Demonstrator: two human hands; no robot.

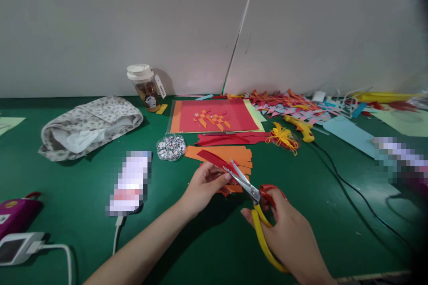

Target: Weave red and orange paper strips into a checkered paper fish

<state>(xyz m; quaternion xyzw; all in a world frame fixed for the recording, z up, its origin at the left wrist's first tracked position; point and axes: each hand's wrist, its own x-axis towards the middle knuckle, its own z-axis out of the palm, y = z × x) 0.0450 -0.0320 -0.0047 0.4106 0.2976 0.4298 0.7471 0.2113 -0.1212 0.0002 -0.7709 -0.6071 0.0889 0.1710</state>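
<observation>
My left hand [203, 185] pinches a red paper strip [213, 159] over the middle of the table. From the right, my right hand [284, 227] holds scissors [254, 193] with one red and one yellow handle. The blades are parted and lie at the strip, close to my left fingertips. Orange paper strips [230, 155] lie beneath and behind the held strip. Farther back are red strips [234, 138] and a red sheet [190, 120] with two woven orange paper fish [219, 120] on it.
A round container of googly eyes [171, 147], a phone [130, 182], a cloth pouch [90, 129] and a cup [145, 87] are on the left. Yellow thread [283, 138], a yellow glue gun [301, 128] with a black cord, and woven paper pieces [284, 104] lie right of centre.
</observation>
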